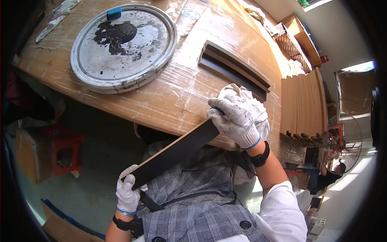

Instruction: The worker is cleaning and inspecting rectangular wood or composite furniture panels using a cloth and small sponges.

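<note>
A long narrow wooden board (173,155) with a black face and a bare, light-brown edge slants over my lap, its far end at the table's edge. My left hand (128,189), in a white knit glove, grips the near left end. At the far end is my right hand (236,119), gloved too, its fingers curled. A sliver of something dark bluish shows between those fingers, mostly hidden. Bunched white cloth (260,115) lies against the right hand. Just beyond it, black-faced strips (234,72) rest side by side on the table.
A round white lid (90,66) smeared with black paste stands on the film-covered table (189,88), a blue block (114,13) on its rim. A clear glass (189,16) is beside it. Stacked wooden boards (302,103) and a fan (342,143) stand right; a red stool (66,147) lower left.
</note>
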A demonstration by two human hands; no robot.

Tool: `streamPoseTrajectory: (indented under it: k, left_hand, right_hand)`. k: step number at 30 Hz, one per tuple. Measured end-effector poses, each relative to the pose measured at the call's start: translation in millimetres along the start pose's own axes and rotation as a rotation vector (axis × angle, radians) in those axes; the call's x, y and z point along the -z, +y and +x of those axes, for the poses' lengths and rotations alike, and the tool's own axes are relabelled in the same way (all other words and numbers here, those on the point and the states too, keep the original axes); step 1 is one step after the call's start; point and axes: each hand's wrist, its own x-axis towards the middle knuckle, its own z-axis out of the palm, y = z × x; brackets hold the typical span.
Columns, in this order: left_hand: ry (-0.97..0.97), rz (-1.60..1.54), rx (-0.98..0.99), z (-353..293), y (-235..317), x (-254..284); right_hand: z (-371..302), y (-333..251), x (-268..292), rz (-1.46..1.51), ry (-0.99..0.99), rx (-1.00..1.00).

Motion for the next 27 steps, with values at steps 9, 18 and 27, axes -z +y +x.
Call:
streamPoseTrajectory:
  k: [9, 18, 27]
  left_hand:
    - [-0.033, -0.009, -0.005, 1, 0, 1]
    - [-0.034, 0.006, -0.008, 1, 0, 0]
    - [-0.018, 0.029, 0.006, 1, 1, -1]
  right_hand:
    - [9, -6, 10, -0.002, -0.092, -0.085]
    - [3, -1, 2, -0.056, -0.039, -0.029]
    - [2, 1, 3, -0.085, 0.023, -0.001]
